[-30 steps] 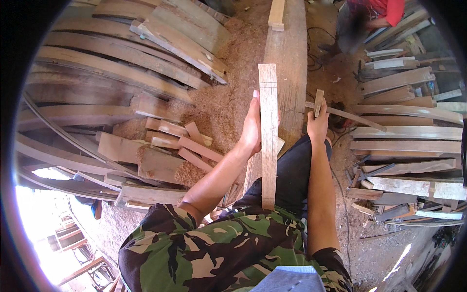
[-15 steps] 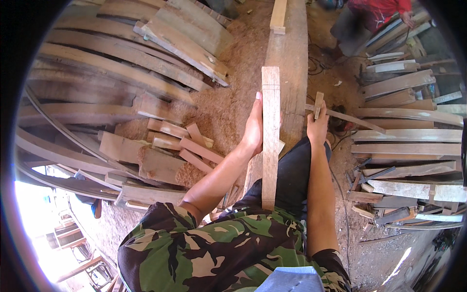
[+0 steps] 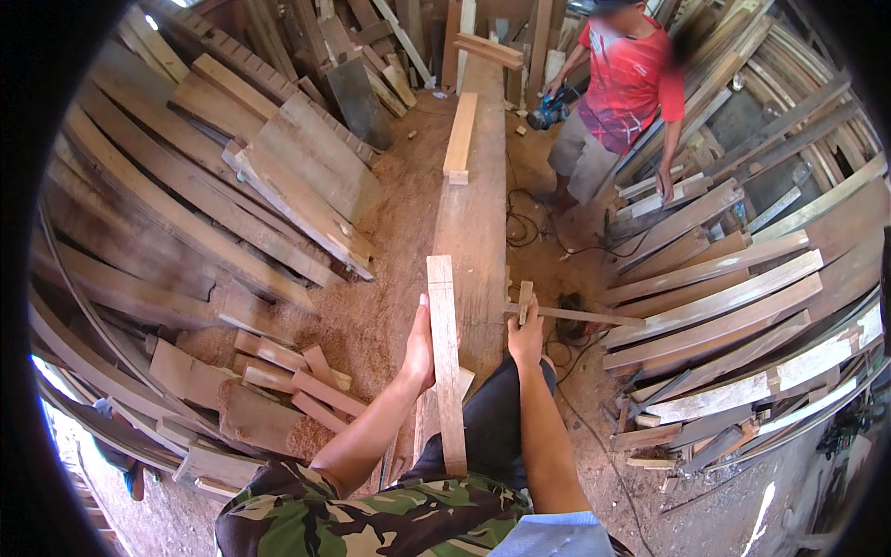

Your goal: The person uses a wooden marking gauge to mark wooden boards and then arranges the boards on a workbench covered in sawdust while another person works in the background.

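Observation:
A squared wooden bar [image 3: 445, 362] with pencil lines across its far end slants up from my lap. My left hand [image 3: 420, 345] holds it from the left side, thumb up along the edge. In my right hand [image 3: 527, 339] is a wooden cross-shaped tool [image 3: 594, 317]: a short upright block with a long thin strip running through it and out to the right. It looks like a marking gauge, held just right of the bar and apart from it. My right fingers are partly hidden behind the block.
A long plank bench [image 3: 483, 213] runs away from me, bearing another squared timber [image 3: 460, 139]. Boards are stacked on the left [image 3: 186, 223] and right [image 3: 724, 306]. A person in a red shirt [image 3: 626, 84] stands at the far right with a blue power tool [image 3: 548, 113]. Cables trail across the sawdust-covered floor.
My view has tilted up, so more of the bench and the person in red show. Both hands keep their grips, and the bar and the cross-shaped tool stay nearly as they were.

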`<state>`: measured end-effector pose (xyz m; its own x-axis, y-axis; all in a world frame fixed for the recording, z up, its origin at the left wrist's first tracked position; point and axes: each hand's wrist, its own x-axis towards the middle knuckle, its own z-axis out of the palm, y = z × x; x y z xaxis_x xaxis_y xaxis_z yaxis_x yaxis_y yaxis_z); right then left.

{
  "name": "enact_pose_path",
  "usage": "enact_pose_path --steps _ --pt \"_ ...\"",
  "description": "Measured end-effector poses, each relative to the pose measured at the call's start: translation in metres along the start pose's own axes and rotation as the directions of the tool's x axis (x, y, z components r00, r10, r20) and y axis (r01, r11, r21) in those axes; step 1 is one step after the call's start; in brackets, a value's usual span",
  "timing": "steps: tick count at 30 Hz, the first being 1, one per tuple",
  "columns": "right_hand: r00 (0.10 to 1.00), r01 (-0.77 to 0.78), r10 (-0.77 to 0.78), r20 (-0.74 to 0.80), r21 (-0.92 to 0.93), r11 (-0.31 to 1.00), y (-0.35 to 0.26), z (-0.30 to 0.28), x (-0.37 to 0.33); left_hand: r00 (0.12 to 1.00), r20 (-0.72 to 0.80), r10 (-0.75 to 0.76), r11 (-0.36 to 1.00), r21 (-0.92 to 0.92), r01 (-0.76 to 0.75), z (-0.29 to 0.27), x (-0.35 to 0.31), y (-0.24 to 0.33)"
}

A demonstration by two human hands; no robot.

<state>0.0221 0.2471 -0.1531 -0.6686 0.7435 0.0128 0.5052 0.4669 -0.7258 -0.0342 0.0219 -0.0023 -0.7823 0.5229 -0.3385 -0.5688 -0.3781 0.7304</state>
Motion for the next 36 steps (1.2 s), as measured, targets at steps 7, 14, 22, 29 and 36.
enact_pose_path --steps 7,14,22,29,36 --pt "0.999 0.033 -0.033 0.007 -0.028 0.999 0.005 0.007 -0.009 0.999 0.010 -0.033 0.998 -0.047 0.034 -0.021 0.002 -0.010" --pt "0.995 -0.080 0.083 0.062 -0.051 0.996 -0.007 0.004 -0.009 1.000 0.023 0.005 0.996 -0.084 -0.003 -0.024 -0.003 -0.005" --pt "0.980 -0.160 0.172 0.098 -0.117 0.980 0.001 0.003 0.008 1.000 0.028 -0.005 0.997 -0.083 0.008 -0.019 -0.002 -0.003" --pt "0.968 -0.244 0.240 -0.076 -0.060 0.968 0.012 0.011 0.012 0.998 0.055 0.042 0.997 -0.063 -0.038 -0.022 -0.003 -0.004" --pt "0.998 -0.045 0.048 0.049 -0.048 0.998 0.052 0.020 0.023 1.000 0.020 -0.020 0.999 -0.037 0.021 -0.019 0.001 -0.010"
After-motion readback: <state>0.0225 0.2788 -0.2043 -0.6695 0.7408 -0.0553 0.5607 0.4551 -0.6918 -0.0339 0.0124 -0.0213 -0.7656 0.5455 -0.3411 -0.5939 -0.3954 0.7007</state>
